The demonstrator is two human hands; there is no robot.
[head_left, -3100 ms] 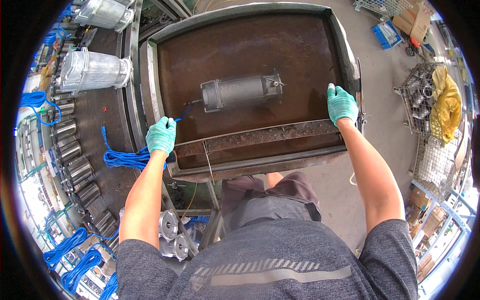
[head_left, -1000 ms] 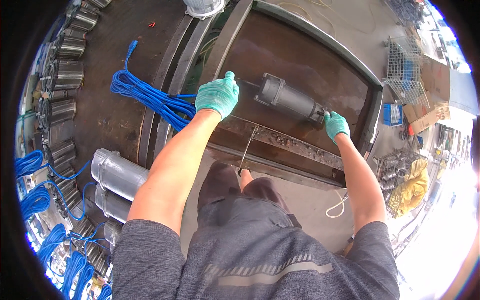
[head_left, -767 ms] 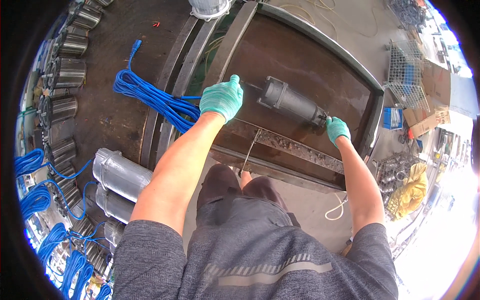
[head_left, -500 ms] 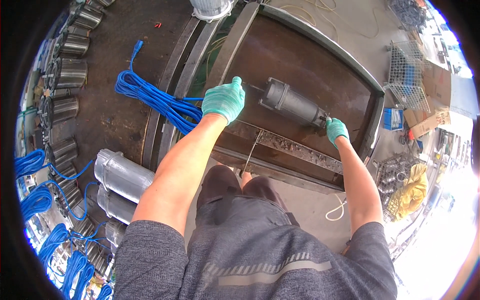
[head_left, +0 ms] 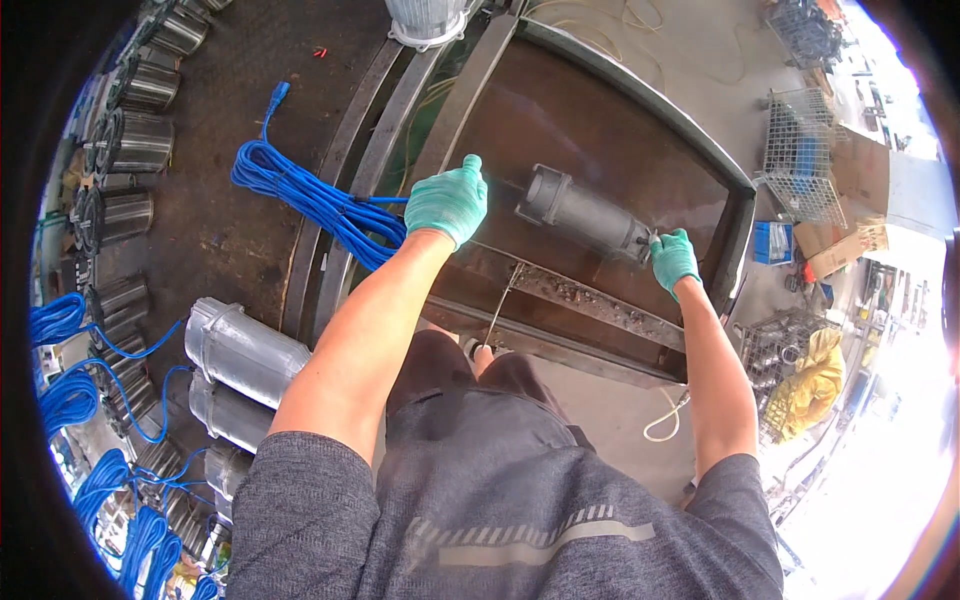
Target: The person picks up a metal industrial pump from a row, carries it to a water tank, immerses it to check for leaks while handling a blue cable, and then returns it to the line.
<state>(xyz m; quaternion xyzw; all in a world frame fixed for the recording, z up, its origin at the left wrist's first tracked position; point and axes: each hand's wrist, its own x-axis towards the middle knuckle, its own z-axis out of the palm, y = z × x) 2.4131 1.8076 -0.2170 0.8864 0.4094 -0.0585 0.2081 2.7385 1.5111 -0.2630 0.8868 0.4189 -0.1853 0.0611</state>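
Note:
A grey cylindrical motor [head_left: 588,212] lies slantwise over the wide brown tank [head_left: 600,110], its flanged end towards my left hand. My right hand [head_left: 675,258], in a green glove, is closed at the motor's narrow end; the part inside the fingers is hidden. My left hand [head_left: 447,203], also gloved, makes a fist with the thumb up. Into that fist runs a blue cable [head_left: 385,199] from a tied blue coil [head_left: 310,195], which rests across the metal rails on the left. A thin dark line shows between this fist and the motor.
A metal crossbar [head_left: 590,297] with dark grit spans the tank's near side. Grey motor housings [head_left: 245,345] lie at the lower left, near more blue coils [head_left: 105,480]. Another housing [head_left: 425,18] stands at the far edge. Wire baskets [head_left: 800,150] are on the right.
The view has shifted slightly. Both hands keep their places at the cable and the motor's end. The motor looks a little turned and more blurred.

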